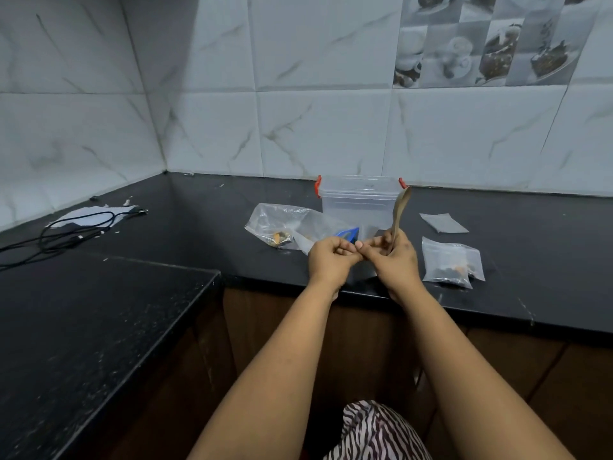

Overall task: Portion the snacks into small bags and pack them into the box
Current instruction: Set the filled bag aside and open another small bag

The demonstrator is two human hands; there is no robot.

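Observation:
My left hand and my right hand meet over the counter's front edge, pinching the top of a small clear bag between them. My right hand also grips a wooden spoon that stands upright. Behind them sits a clear plastic box with red latches, lid on. A large clear snack bag with a few snacks lies to the left, a blue item beside it. Filled small bags lie to the right, with an empty small bag behind them.
The black stone counter runs along the tiled wall and turns toward me on the left. A black cable and a white sheet lie at the far left. Wooden cabinet fronts are below.

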